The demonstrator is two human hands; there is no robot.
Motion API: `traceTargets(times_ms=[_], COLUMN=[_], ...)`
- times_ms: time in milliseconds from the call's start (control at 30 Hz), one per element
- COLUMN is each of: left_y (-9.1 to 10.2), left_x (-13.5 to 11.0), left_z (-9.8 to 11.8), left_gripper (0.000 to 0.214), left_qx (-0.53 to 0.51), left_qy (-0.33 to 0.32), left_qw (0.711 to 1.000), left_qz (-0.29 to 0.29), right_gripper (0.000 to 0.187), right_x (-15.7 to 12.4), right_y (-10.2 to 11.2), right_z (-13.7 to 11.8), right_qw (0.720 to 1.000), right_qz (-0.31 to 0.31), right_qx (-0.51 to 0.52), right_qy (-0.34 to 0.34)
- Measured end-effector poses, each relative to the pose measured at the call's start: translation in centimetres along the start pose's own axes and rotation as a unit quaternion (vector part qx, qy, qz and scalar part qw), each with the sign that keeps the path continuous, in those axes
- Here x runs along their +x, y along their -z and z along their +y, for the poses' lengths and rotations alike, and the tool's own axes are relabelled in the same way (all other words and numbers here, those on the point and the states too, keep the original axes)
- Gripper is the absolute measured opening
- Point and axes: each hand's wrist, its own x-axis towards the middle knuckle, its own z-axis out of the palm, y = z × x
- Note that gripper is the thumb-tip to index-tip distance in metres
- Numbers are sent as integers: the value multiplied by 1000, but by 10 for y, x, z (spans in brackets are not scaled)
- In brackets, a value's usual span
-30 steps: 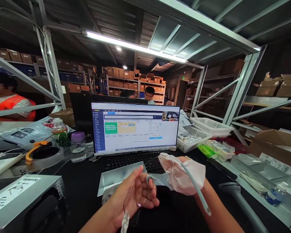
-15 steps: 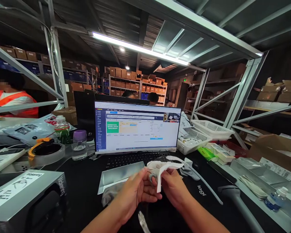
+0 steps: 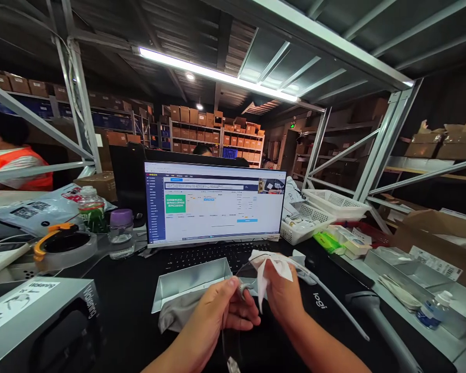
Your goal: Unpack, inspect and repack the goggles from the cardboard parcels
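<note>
Near the middle of the desk, my left hand (image 3: 217, 308) is closed, with thumb and fingers pinching the small grey end piece (image 3: 241, 288) of a thin pale band-shaped device. My right hand (image 3: 285, 295) is bunched around a white wipe (image 3: 278, 268), beside the left fingers. From behind it, the device's long pale arm (image 3: 339, 295) slopes down to the right. A thin clear cable hangs below my left hand, its connector (image 3: 233, 364) at the bottom edge. Behind the left wrist are an open silver box (image 3: 163, 291) and a grey cloth pouch (image 3: 174, 315).
A monitor (image 3: 217, 207) and keyboard (image 3: 205, 255) stand ahead. On the left are a silver product box (image 3: 68, 305), tape dispenser (image 3: 64, 246) and purple-lidded cup (image 3: 121, 235). White baskets (image 3: 308, 228), a grey scanner (image 3: 376, 311) and a small bottle (image 3: 433, 310) are rightward. A co-worker (image 3: 13, 155) sits far left.
My right hand has moved slightly up and away from my left, gathering the wipe more tightly. The pale arm has shifted right and down. The camera view has turned slightly.
</note>
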Motion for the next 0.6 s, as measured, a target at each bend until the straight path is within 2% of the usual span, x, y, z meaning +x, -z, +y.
traceTargets(times_ms=[133,233,300,467,600], left_y=[4,4,3,4,11], left_x=[2,4,4,3,5], left_z=[-2,0,1,3,7], left_gripper=[54,57,54,54,51], left_qx=[-4,-1,-3,-32,-67], left_qy=[18,22,20,30,43], left_qw=[1000,1000,1000,999,997], left_qz=[23,18,5,2,-12], right_gripper=[39,38,35,40,21], right_x=[-7,0,7,11,12], right_y=[-13,-8,0,10,17], right_z=[9,4,-5,-24,-28], right_qw=[996,994,996,999,993], right_qz=[-50,-69,-54,17,52], right_qx=[8,4,-5,-41,-83], right_qy=[-68,-83,-67,28,67])
